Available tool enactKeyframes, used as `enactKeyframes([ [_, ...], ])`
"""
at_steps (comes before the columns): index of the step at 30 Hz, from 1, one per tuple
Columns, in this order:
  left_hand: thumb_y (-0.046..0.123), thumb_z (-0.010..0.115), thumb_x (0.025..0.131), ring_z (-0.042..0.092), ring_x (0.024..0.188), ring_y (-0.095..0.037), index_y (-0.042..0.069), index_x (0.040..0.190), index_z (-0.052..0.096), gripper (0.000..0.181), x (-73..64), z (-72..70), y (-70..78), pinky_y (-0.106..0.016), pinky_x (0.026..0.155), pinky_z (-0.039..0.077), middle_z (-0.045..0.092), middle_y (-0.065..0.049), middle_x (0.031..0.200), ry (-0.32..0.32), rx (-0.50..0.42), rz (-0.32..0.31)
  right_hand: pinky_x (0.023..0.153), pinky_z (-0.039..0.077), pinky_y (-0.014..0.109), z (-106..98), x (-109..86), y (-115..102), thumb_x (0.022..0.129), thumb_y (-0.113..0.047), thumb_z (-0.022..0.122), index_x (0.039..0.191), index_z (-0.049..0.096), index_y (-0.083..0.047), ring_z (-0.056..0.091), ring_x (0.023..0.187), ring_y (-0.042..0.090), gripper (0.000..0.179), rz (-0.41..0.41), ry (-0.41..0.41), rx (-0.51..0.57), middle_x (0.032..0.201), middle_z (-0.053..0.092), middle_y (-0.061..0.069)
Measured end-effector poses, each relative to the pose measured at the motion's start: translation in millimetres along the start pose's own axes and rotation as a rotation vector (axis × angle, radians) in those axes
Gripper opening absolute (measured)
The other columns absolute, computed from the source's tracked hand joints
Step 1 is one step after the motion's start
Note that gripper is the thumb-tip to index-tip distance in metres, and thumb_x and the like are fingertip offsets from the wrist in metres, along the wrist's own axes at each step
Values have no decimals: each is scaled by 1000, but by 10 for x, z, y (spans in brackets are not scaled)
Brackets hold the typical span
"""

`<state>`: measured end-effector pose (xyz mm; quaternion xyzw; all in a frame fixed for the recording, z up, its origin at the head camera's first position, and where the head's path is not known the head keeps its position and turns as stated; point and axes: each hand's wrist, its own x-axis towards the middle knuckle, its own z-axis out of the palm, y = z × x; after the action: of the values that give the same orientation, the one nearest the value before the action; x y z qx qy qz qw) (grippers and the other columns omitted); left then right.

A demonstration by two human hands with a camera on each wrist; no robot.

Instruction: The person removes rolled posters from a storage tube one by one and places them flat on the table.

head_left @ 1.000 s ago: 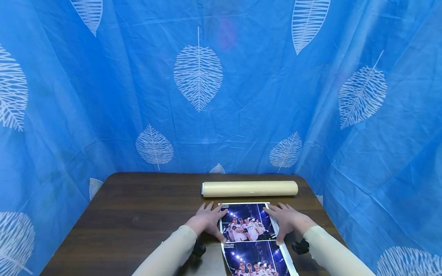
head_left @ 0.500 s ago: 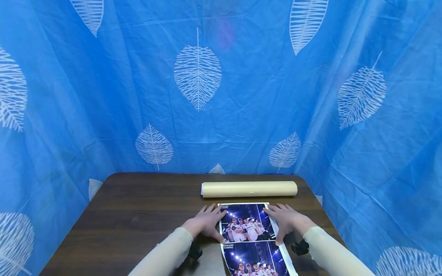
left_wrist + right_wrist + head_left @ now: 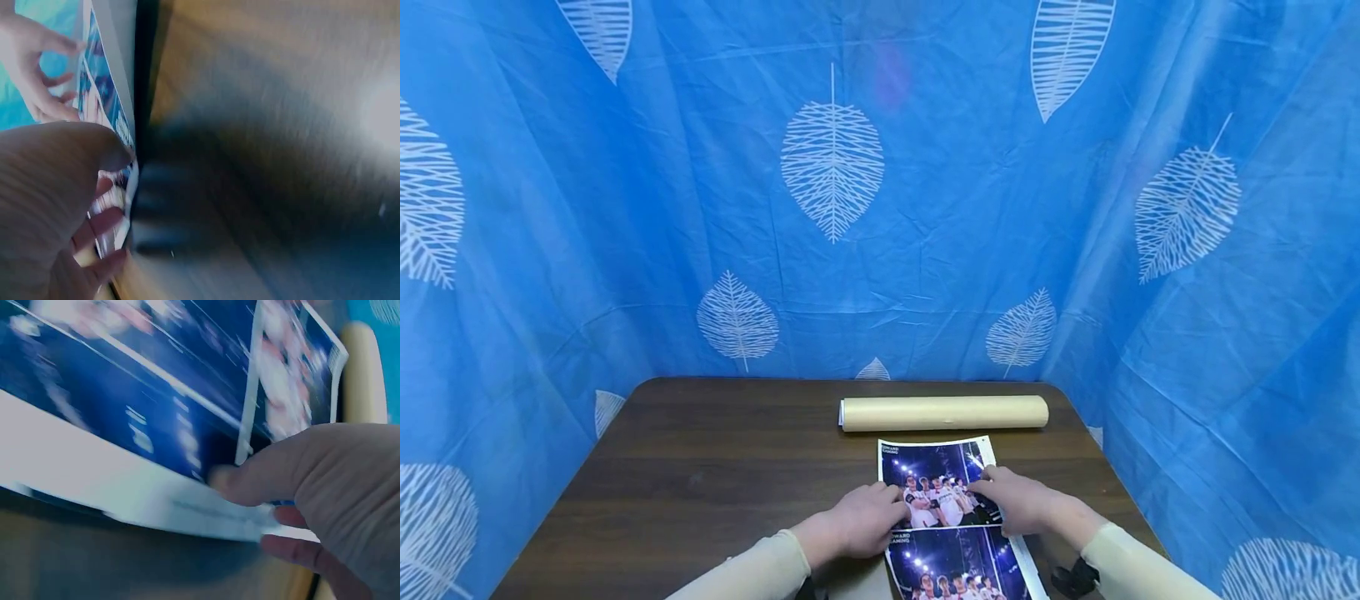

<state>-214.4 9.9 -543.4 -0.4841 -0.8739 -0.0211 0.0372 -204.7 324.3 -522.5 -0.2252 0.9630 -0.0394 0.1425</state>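
Observation:
A glossy printed poster [image 3: 951, 558] with a white border repeats a dark blue group photo one above the other. It lies lengthwise in front of the person, its upper end raised slightly. At its left edge the left hand [image 3: 868, 518] pinches the sheet, fingers bent over the print; in the left wrist view its thumb [image 3: 115, 150] is at the paper's edge. Opposite, the right hand [image 3: 1018, 500] grips the right border. The right wrist view has that thumb [image 3: 240, 481] on the white margin, with fingers partly hidden beyond the edge.
A cream-coloured roll [image 3: 943, 413] lies crosswise beyond the poster, near the back of the dark wooden table [image 3: 700, 467]. Blue curtains [image 3: 925, 250] with white leaf prints enclose the table at the back and sides.
Both hands lay spread at the poster's upper side edges before. Now their fingers have curled onto the edges; the left hand has moved nearer the person and the poster's upper end has shifted slightly.

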Motion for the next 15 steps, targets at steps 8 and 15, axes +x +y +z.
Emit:
enactKeyframes([
  [8, 80, 70, 71, 54, 114, -14, 22, 135, 61, 87, -143, -35, 300, -31, 97, 48, 56, 7, 129, -117, 146, -91, 77, 51, 29, 98, -336, -86, 64, -14, 93, 156, 44, -26, 44, 133, 31, 106, -86, -100, 108, 155, 39, 9],
  [15, 85, 59, 78, 43, 141, -21, 31, 154, 44, 95, -173, 2, 469, -40, 110, 42, 41, 4, 157, -302, 199, -138, 102, 49, 44, 152, -453, 8, 63, -41, 97, 162, 31, -28, 30, 145, 47, 119, -133, -153, 192, 166, 23, 10],
])
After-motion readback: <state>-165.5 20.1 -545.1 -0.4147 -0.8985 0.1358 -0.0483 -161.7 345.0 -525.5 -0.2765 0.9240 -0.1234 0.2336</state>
